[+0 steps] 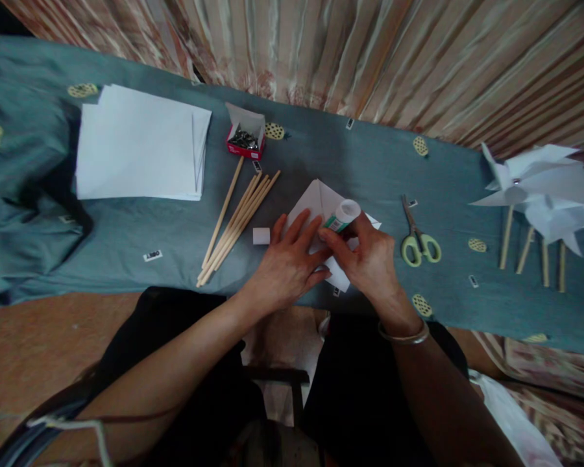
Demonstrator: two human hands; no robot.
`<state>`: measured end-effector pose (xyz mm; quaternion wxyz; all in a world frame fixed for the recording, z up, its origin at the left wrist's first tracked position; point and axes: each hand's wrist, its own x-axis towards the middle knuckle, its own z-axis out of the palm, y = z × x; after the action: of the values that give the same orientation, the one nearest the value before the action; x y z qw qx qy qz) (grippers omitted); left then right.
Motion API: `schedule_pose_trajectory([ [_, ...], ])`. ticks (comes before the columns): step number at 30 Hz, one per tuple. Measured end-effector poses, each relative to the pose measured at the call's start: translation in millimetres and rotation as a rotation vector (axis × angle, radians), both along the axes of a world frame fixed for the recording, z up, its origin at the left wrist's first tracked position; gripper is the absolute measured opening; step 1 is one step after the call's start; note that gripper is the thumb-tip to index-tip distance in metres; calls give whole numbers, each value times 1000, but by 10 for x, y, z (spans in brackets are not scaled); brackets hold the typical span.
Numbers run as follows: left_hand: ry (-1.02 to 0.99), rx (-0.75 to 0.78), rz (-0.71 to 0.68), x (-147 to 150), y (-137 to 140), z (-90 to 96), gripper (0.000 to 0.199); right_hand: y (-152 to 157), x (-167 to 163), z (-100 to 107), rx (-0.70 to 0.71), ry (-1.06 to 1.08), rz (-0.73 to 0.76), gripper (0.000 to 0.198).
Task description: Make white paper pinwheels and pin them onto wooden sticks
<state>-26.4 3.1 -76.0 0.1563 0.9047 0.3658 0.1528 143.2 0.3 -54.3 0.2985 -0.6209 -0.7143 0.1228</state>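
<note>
With fingers spread, my left hand presses flat on a folded white paper that lies on the cloth. My right hand grips a glue stick with a green and white label, tilted over that paper. Its lower end is hidden by my fingers, so I cannot see where it touches. The white cap lies on its side just left of my left fingertips. Green-handled scissors rest to the right of my right hand, blades pointing away from me.
Several wooden sticks lie left of my hands. Behind them stands an open red box of metal pins or clips. A white paper stack sits further left. Paper pinwheels on sticks lie at the right. A pleated curtain hangs behind.
</note>
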Motion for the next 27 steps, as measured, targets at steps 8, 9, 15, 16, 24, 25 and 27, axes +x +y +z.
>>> schedule_pose_trajectory([
  [8, -1, -7, 0, -1, 1, -2, 38, -18, 21, -5, 6, 9, 1, 27],
  [9, 0, -6, 0, 0, 2, -3, 38, -20, 23, -4, 5, 6, 2, 27],
  [15, -7, -5, 2, 3, 5, 0, 37, -37, 44, -4, -2, 7, 3, 28],
  [16, -8, -8, 1, 3, 5, 4, 37, -39, 48, -5, -1, 7, 4, 28],
  [24, 2, -11, 0, 1, 10, 5, 39, -49, 68, -3, 9, -2, -3, 27],
  [25, 2, -12, 0, 1, 10, 1, 40, -50, 71, -3, 11, -4, -6, 28],
  [27, -1, -17, 3, 1, 9, -4, 41, -52, 80, -6, 12, -7, -16, 30],
])
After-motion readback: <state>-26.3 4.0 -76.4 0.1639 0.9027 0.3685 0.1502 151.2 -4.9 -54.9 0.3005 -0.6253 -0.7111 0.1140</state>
